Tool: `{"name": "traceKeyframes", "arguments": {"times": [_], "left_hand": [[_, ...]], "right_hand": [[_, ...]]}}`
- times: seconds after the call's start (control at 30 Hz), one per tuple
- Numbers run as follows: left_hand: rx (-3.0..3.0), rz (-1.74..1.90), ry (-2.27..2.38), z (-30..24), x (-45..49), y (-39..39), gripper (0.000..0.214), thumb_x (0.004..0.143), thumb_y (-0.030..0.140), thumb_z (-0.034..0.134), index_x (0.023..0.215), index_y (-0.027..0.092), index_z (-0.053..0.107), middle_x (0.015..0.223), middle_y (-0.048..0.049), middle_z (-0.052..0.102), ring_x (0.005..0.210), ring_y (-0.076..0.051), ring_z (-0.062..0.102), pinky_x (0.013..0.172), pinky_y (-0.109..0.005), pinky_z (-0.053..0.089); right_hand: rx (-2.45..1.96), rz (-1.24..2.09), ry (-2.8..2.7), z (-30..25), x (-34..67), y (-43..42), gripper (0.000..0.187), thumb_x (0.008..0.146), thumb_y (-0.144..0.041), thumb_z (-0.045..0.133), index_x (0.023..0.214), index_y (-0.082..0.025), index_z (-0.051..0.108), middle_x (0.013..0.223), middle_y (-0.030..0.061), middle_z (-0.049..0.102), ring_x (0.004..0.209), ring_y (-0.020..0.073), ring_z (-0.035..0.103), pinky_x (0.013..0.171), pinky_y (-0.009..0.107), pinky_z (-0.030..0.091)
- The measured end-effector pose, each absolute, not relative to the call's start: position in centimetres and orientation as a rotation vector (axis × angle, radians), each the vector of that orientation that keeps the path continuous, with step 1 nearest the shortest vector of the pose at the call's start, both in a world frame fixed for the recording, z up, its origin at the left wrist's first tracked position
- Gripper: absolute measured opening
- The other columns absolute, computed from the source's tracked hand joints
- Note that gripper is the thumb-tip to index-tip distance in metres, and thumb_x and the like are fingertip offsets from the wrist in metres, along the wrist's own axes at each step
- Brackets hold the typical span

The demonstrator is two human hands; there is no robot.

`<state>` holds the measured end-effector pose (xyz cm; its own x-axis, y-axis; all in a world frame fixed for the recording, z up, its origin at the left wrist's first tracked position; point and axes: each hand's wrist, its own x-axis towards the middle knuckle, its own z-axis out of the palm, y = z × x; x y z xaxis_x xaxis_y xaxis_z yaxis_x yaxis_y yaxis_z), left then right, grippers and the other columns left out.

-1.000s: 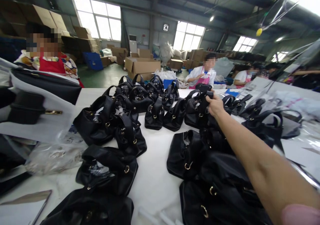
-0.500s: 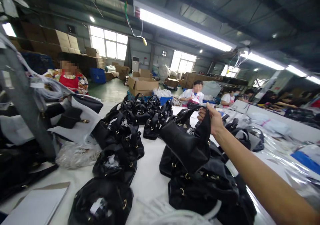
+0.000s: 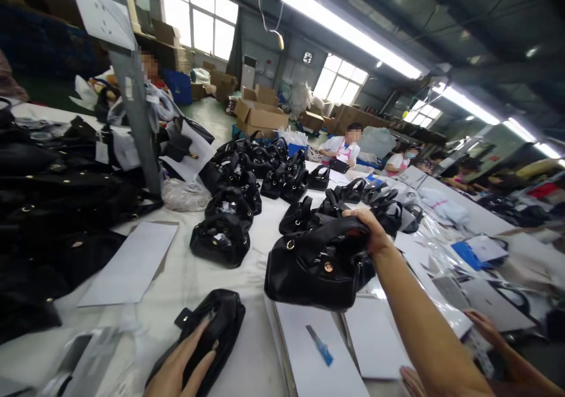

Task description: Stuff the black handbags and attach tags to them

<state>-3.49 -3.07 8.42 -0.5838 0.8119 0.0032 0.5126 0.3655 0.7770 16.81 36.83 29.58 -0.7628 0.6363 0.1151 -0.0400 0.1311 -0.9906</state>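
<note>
We grip one handbag [image 3: 315, 267] by its handle, right hand [image 3: 369, 235] closed, left hand [image 3: 179, 369] spread on a near pouch [image 3: 212, 326], many bags [image 3: 219, 247] standing farther off.

White surface [image 3: 267, 220]: rows of black handbags [image 3: 238, 179], paper sheet [image 3: 130, 262] left of them, clear plastic bag [image 3: 185, 194] by grey post [image 3: 135, 103]. Cardboard boxes [image 3: 260, 114] on floor behind; seated person [image 3: 344, 149] at far end.
</note>
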Motion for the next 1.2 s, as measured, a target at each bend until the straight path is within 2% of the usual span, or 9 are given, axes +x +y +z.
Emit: {"name": "traceKeyframes", "arguments": {"times": [0.1, 0.23, 0.47, 0.6, 0.73, 0.83, 1.0, 1.1, 1.2], "left_hand": [[1.203, 1.129, 2.388, 9.0, -2.8, -3.3, 0.050, 0.085, 0.047, 0.052, 0.130, 0.026, 0.055, 0.134, -0.0029, 0.059, 0.124, -0.027, 0.054, 0.105, -0.045, 0.044], [1.288, 1.283, 2.362, 11.6, -1.8, -3.0, 0.048, 0.086, 0.048, 0.053, 0.129, 0.028, 0.055, 0.134, -0.0039, 0.058, 0.124, -0.026, 0.053, 0.108, -0.046, 0.040], [1.383, 1.353, 1.917, 14.3, 0.6, -1.0, 0.044, 0.089, 0.039, 0.054, 0.132, 0.027, 0.053, 0.135, -0.0053, 0.056, 0.121, -0.023, 0.056, 0.098, -0.036, 0.052], [1.285, 1.453, 1.789, 15.4, 1.4, 0.1, 0.038, 0.091, 0.035, 0.052, 0.127, 0.024, 0.057, 0.127, -0.0088, 0.061, 0.107, -0.021, 0.064, 0.088, -0.034, 0.056], [1.351, 1.496, 1.709, 16.8, 1.9, 0.7, 0.027, 0.091, 0.033, 0.053, 0.111, 0.023, 0.067, 0.113, -0.0069, 0.068, 0.103, -0.021, 0.065, 0.089, -0.034, 0.054], [1.423, 1.486, 1.626, 17.3, 2.5, 0.6, 0.021, 0.090, 0.031, 0.055, 0.101, 0.024, 0.071, 0.104, -0.0046, 0.072, 0.099, -0.020, 0.066, 0.089, -0.033, 0.053], [1.496, 1.417, 1.551, 17.1, 3.7, 0.2, 0.020, 0.091, 0.029, 0.054, 0.100, 0.024, 0.071, 0.102, -0.0041, 0.072, 0.095, -0.019, 0.067, 0.086, -0.031, 0.053], [1.585, 1.334, 1.592, 16.8, 4.3, 0.1, 0.020, 0.091, 0.028, 0.055, 0.103, 0.025, 0.070, 0.101, -0.0035, 0.071, 0.095, -0.018, 0.066, 0.085, -0.029, 0.052], [1.673, 1.158, 1.721, 16.3, 4.9, 0.1, 0.028, 0.088, 0.030, 0.059, 0.115, 0.029, 0.065, 0.097, -0.0024, 0.068, 0.088, -0.019, 0.066, 0.074, -0.027, 0.052]], "right_hand": [[-0.515, 1.728, -1.907, 29.6, 18.3, 33.1, 0.053, 0.073, -0.057, 0.064, 0.044, -0.019, 0.039, 0.051, -0.0032, 0.034, 0.044, 0.0089, 0.031, 0.044, 0.025, 0.024], [-0.438, 1.770, -1.971, 29.2, 19.6, 29.2, 0.059, 0.072, -0.056, 0.066, 0.041, -0.019, 0.032, 0.050, -0.0036, 0.033, 0.044, 0.0081, 0.029, 0.043, 0.025, 0.022], [-0.440, 1.774, -2.062, 27.1, 20.7, 25.2, 0.057, 0.076, -0.054, 0.064, 0.043, -0.018, 0.033, 0.053, -0.0037, 0.032, 0.047, 0.0080, 0.027, 0.046, 0.026, 0.020], [-0.482, 1.743, -2.063, 26.3, 21.1, 22.9, 0.058, 0.077, -0.052, 0.065, 0.043, -0.018, 0.032, 0.053, -0.0039, 0.031, 0.048, 0.0082, 0.027, 0.047, 0.026, 0.019], [-0.526, 1.687, -2.070, 26.1, 20.8, 20.5, 0.058, 0.079, -0.050, 0.065, 0.044, -0.018, 0.030, 0.053, -0.0042, 0.029, 0.050, 0.0084, 0.026, 0.048, 0.027, 0.018], [-0.557, 1.668, -2.081, 25.8, 20.4, 19.0, 0.060, 0.080, -0.048, 0.065, 0.045, -0.018, 0.027, 0.054, -0.0046, 0.028, 0.050, 0.0078, 0.025, 0.048, 0.027, 0.018], [-0.640, 1.598, -2.040, 24.9, 20.0, 17.1, 0.058, 0.083, -0.047, 0.062, 0.046, -0.018, 0.027, 0.055, -0.0049, 0.027, 0.051, 0.0075, 0.025, 0.049, 0.026, 0.018], [-0.743, 1.596, -1.972, 24.2, 19.8, 16.1, 0.057, 0.082, -0.049, 0.062, 0.046, -0.018, 0.031, 0.055, -0.0046, 0.030, 0.051, 0.0075, 0.027, 0.048, 0.025, 0.018], [-0.820, 1.619, -1.885, 23.6, 19.6, 15.2, 0.054, 0.080, -0.050, 0.064, 0.047, -0.018, 0.036, 0.055, -0.0044, 0.034, 0.051, 0.0073, 0.028, 0.047, 0.025, 0.019]]}}
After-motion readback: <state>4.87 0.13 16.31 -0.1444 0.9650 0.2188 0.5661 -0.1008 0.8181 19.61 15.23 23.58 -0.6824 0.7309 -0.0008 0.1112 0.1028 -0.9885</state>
